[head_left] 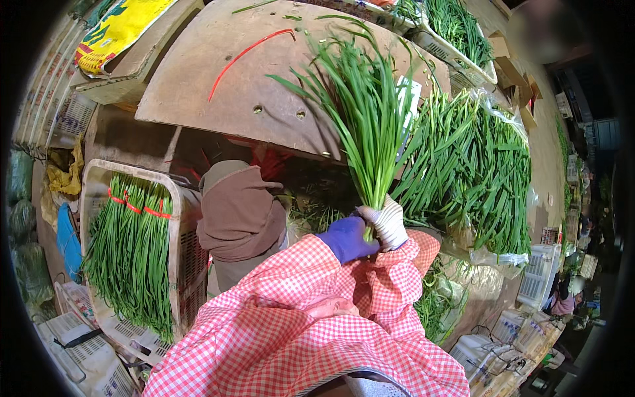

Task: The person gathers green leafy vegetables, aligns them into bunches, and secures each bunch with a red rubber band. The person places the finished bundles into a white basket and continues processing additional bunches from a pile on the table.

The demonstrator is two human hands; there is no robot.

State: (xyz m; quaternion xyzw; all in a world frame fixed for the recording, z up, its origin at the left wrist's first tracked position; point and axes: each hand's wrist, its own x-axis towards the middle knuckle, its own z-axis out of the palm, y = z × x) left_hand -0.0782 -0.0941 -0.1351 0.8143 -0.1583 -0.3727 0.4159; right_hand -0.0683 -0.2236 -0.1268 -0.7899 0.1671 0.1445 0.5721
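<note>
A bunch of green garlic chives [370,126] stands up in front of me, its leaves fanning out over the wooden board. My right hand [390,223], in a white striped glove, is closed round the lower stalks. Just left of it, my left hand [348,239] in a purple glove is closed on the stalk ends, touching the right one. Gloves hide most of the fingers. A large heap of loose chives [469,165] lies to the right of the bunch. On the board, left of the leaves, rests a red tie strip [248,58].
A plastic crate [175,264] with red-banded chive bundles [135,258] stands at the left. Beside it is a brown cloth-covered shape [241,205]. The round-edged board [198,79] spans the far side. Another chive-filled crate [456,56] sits far right, a cardboard box [142,56] far left.
</note>
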